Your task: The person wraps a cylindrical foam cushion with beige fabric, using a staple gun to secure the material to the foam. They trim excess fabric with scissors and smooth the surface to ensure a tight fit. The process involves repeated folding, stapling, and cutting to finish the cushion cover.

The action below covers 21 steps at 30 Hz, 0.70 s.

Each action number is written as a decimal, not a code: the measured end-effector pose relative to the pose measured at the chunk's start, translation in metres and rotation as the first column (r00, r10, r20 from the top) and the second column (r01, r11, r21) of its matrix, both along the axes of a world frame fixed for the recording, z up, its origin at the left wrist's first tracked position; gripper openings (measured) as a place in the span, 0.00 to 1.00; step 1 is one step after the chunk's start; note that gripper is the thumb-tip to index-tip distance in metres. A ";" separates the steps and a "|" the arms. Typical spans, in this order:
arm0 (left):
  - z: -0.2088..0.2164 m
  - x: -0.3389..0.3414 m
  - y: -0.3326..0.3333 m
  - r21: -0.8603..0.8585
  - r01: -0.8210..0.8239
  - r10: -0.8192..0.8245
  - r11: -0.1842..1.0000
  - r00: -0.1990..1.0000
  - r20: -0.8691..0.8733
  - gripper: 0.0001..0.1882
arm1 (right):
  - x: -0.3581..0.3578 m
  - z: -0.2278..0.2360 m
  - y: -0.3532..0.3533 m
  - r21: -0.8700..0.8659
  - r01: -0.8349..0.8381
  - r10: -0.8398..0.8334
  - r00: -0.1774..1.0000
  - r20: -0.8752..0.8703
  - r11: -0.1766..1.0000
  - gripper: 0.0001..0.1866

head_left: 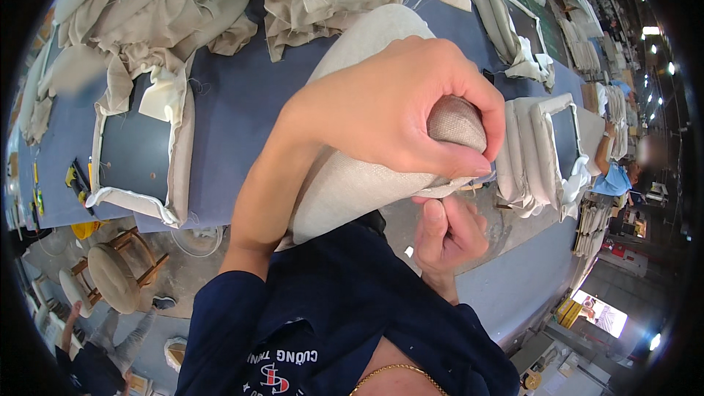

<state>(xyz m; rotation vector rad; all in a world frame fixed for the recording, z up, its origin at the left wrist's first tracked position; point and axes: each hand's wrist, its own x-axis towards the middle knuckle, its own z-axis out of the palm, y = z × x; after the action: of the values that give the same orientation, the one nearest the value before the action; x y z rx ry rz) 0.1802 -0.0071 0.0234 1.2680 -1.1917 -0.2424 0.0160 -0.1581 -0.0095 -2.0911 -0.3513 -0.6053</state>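
A beige fabric-covered cushion (352, 183) rests slanted against the front of my dark shirt, above the near edge of the table. My left hand (411, 95) reaches over it from the left. Thumb and fingers curl round its rounded right end, where the cloth bulges between them. Just below that end, my right hand (449, 233) is closed in a pinch, thumb on top, at the cushion's lower edge. Whatever lies between these fingertips is too small or hidden to make out. Part of the cushion's far side is covered by my left hand and forearm.
A blue-grey table (227, 117) carries heaped beige covers (154, 15) at the back. An upholstered seat with dark underside (136, 150) lies left, near yellow-black scissors (75, 180). Stacked seats (539, 150) stand right. Below left are a round stool (114, 279) and another person (95, 352).
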 end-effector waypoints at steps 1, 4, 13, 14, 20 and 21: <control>0.000 -0.001 0.000 0.008 -0.009 0.009 1.000 1.000 0.014 0.06 | 0.001 0.001 0.003 0.012 0.014 -0.014 1.000 0.004 1.000 0.07; 0.001 0.001 0.006 0.003 -0.017 0.017 1.000 1.000 -0.005 0.07 | 0.003 0.015 0.009 0.010 -0.007 0.009 0.994 -0.109 1.000 0.06; 0.009 -0.012 0.085 -0.050 -0.129 0.135 0.990 0.980 0.144 0.11 | 0.007 0.015 -0.003 -0.045 -0.477 0.459 0.864 -0.207 0.878 0.06; 0.008 -0.018 0.100 -0.070 -0.168 0.177 0.983 0.969 0.174 0.12 | 0.004 0.011 -0.008 -0.008 -0.473 0.453 0.848 -0.274 0.881 0.06; -0.018 -0.114 0.127 -0.045 -0.832 0.834 0.552 0.552 0.023 0.44 | 0.002 -0.035 -0.035 0.192 -0.401 0.444 0.781 -0.440 0.896 0.06; -0.020 -0.129 0.119 -0.037 -0.891 0.892 0.452 0.453 -0.001 0.45 | 0.007 -0.041 -0.039 0.195 -0.398 0.443 0.784 -0.436 0.896 0.07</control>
<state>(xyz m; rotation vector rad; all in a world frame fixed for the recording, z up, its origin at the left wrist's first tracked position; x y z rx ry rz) 0.0512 0.1116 0.0037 1.7070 -0.3748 0.5943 0.0225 -0.1969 -0.0506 -1.9027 -0.4779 0.1600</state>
